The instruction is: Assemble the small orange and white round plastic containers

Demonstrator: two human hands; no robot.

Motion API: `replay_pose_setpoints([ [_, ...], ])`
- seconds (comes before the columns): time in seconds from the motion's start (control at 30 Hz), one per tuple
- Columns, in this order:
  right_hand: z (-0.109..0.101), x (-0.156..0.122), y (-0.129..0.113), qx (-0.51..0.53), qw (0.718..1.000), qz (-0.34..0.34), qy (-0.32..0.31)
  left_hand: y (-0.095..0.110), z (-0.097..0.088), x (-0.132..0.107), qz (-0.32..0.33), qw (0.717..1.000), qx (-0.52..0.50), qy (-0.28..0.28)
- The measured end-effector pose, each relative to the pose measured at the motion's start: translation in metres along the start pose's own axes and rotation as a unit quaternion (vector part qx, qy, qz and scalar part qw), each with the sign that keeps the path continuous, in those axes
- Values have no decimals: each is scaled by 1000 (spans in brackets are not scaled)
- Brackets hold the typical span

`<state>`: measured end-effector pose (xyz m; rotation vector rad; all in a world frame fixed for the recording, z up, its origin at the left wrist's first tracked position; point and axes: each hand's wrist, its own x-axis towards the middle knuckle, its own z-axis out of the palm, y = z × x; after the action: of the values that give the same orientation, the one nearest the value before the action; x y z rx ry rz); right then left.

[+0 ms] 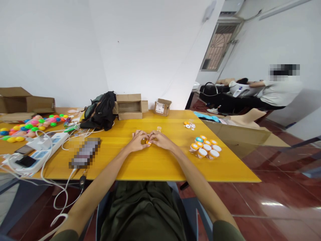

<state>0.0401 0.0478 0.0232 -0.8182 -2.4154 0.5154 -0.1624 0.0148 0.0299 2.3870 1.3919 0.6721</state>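
A dark green garment (147, 211) lies nearest the camera, left of the cluster of capped jars (207, 147) that stands on the yellow table (155, 167). Further from the camera, well to the left of that cluster, the left hand (138, 140) and the right hand (160, 140) meet, both curled narrow, their fingertips pinching a small orange-and-white piece (148, 142) between them; how the hold is shared I cannot tell, as the fingers cover part of it. Just beyond the hands, also left of the cluster, stands a clear cup (159, 128). Loose caps (188, 126) lie beyond the cluster.

Held only at the fingertips, the piece could slip and skid if pressed unevenly. A knuckle pushed forward could tip the cup, which looks light. The jars stand close together, so a rightward sweep of the right forearm (192, 176) could topple several. Far left of the cluster, a white cable (72, 173) runs from the phone (85, 152) over the table's edge; the left arm catching it might drag the phone off.
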Motion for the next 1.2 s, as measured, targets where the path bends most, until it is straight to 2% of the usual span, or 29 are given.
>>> replay_pose_setpoints([
  [0.2,-3,-1,4,19,1000,-5,20,-9,-10,-1,3,1000,16,16],
  [0.33,-3,-2,3,30,1000,0,11,-17,-11,-2,23,998,50,38],
  [0.6,-4,-1,-7,60,998,5,-14,-19,-11,-1,52,997,52,37],
  [0.8,0,1,-3,95,994,18,-48,-16,-11,0,10,1000,7,28],
  [1.0,0,2,-2,90,994,29,-53,-14,-13,3,-10,997,-69,20],
  [1.2,-3,0,-1,85,993,38,-72,-15,-12,7,13,987,-154,38],
])
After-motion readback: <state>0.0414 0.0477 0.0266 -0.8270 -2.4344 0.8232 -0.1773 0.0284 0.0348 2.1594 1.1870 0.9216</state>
